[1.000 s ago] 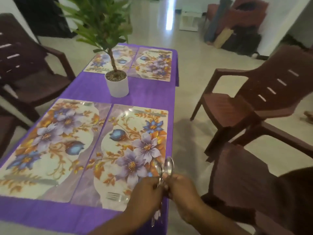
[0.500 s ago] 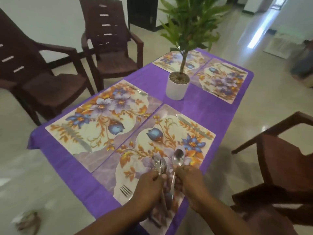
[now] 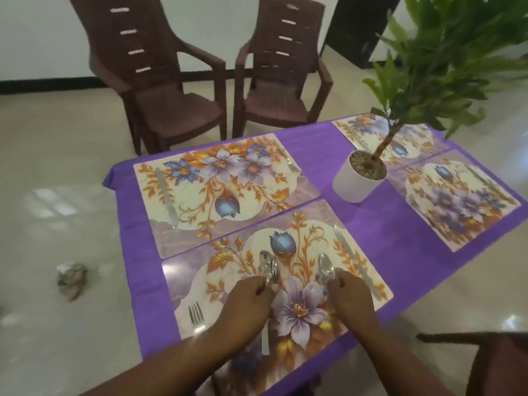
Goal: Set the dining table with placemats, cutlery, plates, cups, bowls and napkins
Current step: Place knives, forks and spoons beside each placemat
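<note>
Left hand: I pinch a bunch of spoons, bowls up, over the near placemat.
Right hand: I pinch one spoon, just beside the knife.
Fork: lies at the mat's left edge.
Risk: the bunch looks loosely held; a spoon may slip and clatter. The single spoon may knock the knife askew.
Nearby: potted plant mid-table, leaves overhanging the far mats; two chairs beyond.

Probably a home dining room: purple-clothed table, brown plastic chairs, potted plant.
</note>
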